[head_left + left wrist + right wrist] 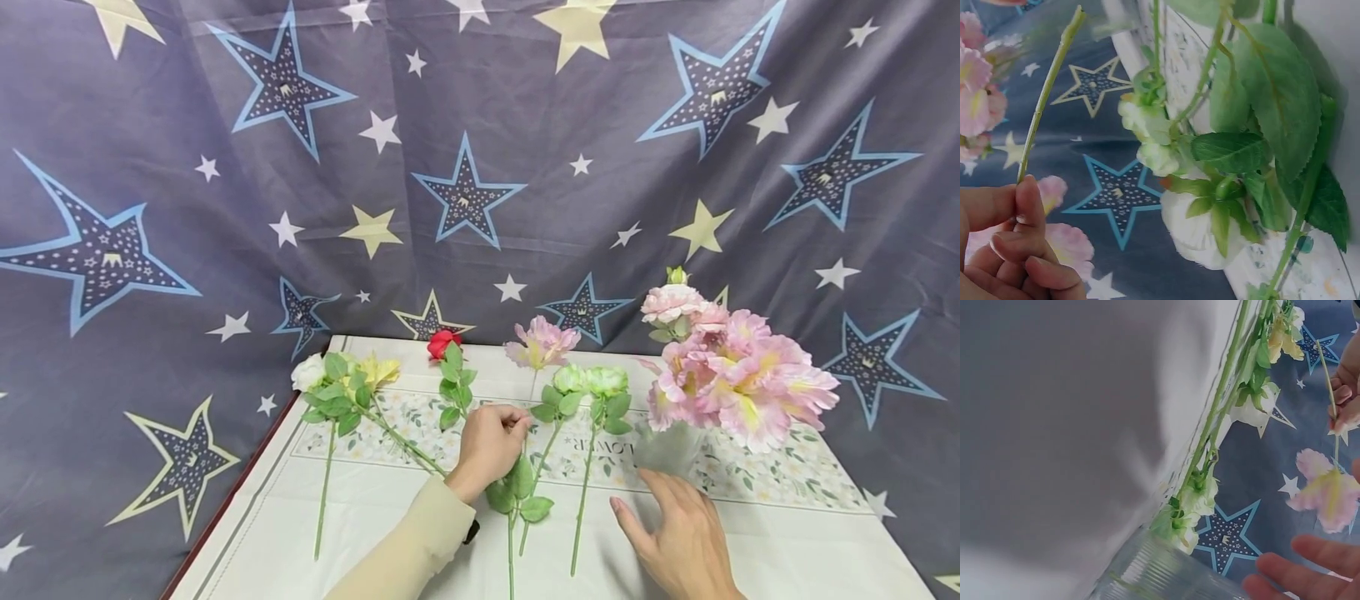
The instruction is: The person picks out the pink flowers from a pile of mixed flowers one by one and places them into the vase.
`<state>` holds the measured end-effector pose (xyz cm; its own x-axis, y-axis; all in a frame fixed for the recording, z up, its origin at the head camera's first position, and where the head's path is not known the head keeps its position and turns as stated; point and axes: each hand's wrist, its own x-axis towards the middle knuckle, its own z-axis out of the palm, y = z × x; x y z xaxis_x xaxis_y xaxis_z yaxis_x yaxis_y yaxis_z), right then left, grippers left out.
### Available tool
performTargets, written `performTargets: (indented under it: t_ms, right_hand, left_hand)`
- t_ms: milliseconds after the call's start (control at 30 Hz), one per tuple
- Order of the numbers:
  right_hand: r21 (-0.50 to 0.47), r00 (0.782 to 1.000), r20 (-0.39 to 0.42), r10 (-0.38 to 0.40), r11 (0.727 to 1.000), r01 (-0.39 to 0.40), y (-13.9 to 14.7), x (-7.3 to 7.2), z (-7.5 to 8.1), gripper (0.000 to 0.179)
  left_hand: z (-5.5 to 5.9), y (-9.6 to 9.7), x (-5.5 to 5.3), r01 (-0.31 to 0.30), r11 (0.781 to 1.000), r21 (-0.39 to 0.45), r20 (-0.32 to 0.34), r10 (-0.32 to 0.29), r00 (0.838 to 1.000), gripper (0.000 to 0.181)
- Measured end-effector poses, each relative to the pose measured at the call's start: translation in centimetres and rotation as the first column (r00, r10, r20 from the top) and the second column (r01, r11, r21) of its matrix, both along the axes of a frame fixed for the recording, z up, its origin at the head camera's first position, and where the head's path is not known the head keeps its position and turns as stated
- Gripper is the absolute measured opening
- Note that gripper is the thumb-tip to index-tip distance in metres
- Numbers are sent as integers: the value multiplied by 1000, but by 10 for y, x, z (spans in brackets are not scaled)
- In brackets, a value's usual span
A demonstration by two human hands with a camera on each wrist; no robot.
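My left hand (491,446) pinches the thin green stem (1054,81) of a pink flower (542,343) between thumb and fingertips. The bloom stands upright above the hand, and the stem's cut end sticks out below the grip. To the right, my right hand (678,533) has its fingers spread and holds nothing. It is close in front of a clear ribbed vase (1166,569), whose upper part is covered by a bunch of pink blooms (742,375). Under the left forearm lies a leafy stem (517,492), its head hidden behind the hand in the head view.
Two stems with pale green blooms (592,380) lie between the hands. A red rose (444,344) lies behind the left hand. Farther left are a white rose (307,373) and a yellow flower (380,371). A star-patterned cloth (465,275) hangs behind the table (262,533).
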<state>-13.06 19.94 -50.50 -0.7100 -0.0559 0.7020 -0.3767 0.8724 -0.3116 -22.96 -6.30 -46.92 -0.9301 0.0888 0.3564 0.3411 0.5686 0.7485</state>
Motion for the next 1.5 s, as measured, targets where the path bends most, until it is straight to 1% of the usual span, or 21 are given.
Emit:
performTargets:
  t_ms: [100, 200, 300, 400, 500, 667, 767, 867, 967, 1033, 1133, 1267, 1367, 1500]
  right_hand:
    - [-1, 999, -31, 18, 1000, -18, -2, -3, 3, 48]
    - [-8, 998, -47, 37, 999, -38, -4, -5, 7, 46]
    - [-19, 996, -67, 60, 998, -61, -7, -7, 11, 43]
    - [-30, 993, -84, 78, 996, -80, -10, -9, 16, 41]
    - [-58, 991, -91, 96, 993, -102, -14, -13, 21, 36]
    - [-127, 990, -99, 104, 985, -116, -20, -17, 30, 28]
    - [-166, 981, -146, 127, 975, -150, -24, -20, 36, 24]
    - [-200, 962, -212, 171, 956, -214, -31, -22, 42, 22]
    - [-227, 940, -271, 206, 936, -270, -38, -22, 45, 22]
    - [-246, 932, -286, 221, 924, -294, -43, -22, 47, 23]
    - [-270, 920, -306, 243, 905, -329, -48, -22, 50, 24]
    - [-304, 901, -320, 294, 868, -391, -51, -22, 57, 25]
    - [-331, 897, -311, 315, 848, -413, -53, -20, 60, 26]
    - [-346, 900, -305, 312, 844, -410, -54, -20, 61, 28]
  left_hand:
    - [3, 1, 7, 29, 999, 44, -37, -28, 999, 9]
    - [4, 1, 13, 41, 996, 74, -77, -35, 996, 6]
    - [6, 2, 19, 64, 992, 105, -118, -52, 992, 5]
    - [9, 2, 24, 101, 986, 132, -154, -80, 985, 5]
    - [11, 3, 29, 139, 979, 150, -189, -110, 976, 4]
    - [13, 6, 34, 195, 969, 153, -261, -151, 953, 4]
    - [14, 8, 38, 225, 962, 153, -303, -171, 937, 3]
    - [14, 12, 41, 249, 957, 150, -336, -187, 923, 3]
    - [13, 16, 45, 270, 954, 128, -374, -205, 904, 5]
    - [13, 19, 48, 276, 956, 102, -404, -214, 889, 5]
    - [14, 22, 50, 289, 955, 65, -452, -230, 862, 6]
    - [15, 26, 50, 290, 957, 18, -517, -239, 822, 6]
    - [14, 27, 50, 281, 959, -16, -557, -242, 794, 7]
    - [13, 27, 49, 281, 959, -47, -583, -255, 772, 8]
